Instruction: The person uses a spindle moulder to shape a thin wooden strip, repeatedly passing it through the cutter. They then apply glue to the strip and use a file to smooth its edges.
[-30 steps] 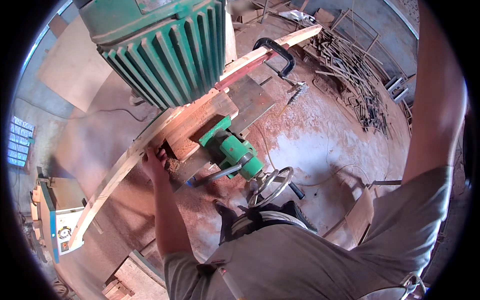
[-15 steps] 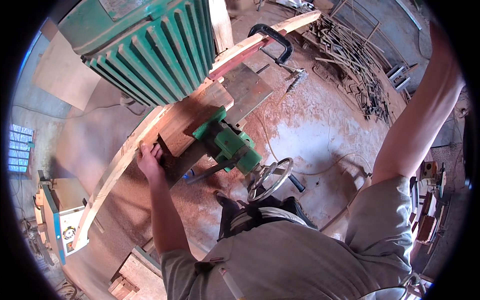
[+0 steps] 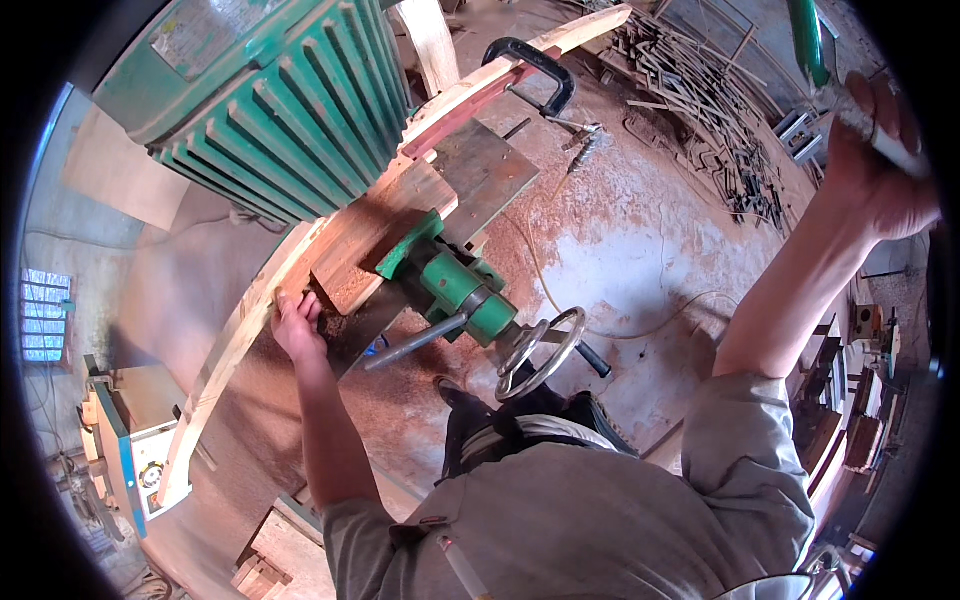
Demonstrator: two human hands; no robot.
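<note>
A long, curved wooden plank [image 3: 222, 350] runs from the lower left, behind the green ribbed motor housing [image 3: 290, 120], to the upper right. My left hand [image 3: 298, 322] grips its near edge with thumb and bent fingers, just left of a wooden block [image 3: 375, 235]. Out at the right, my right hand [image 3: 870, 175] is wrapped around a pale, worn lever handle [image 3: 880, 140], which joins a green bar [image 3: 808, 45]. A black C-clamp [image 3: 560, 85] holds the plank against a reddish strip [image 3: 455, 122] beneath it. The plank's middle is hidden by the housing.
In front of me stands a green machine carriage [image 3: 465, 290] with a metal handwheel [image 3: 545, 370] and a grey lever [image 3: 415, 340]. A white and blue cabinet [image 3: 140, 445] stands near the plank's left end. Scrap wood strips [image 3: 690, 110] lie heaped at upper right. Sawdust covers the floor.
My right hand has come down from beyond the upper right edge into view, with the lever handle in it. My left hand keeps its grip on the plank; the view has shifted slightly.
</note>
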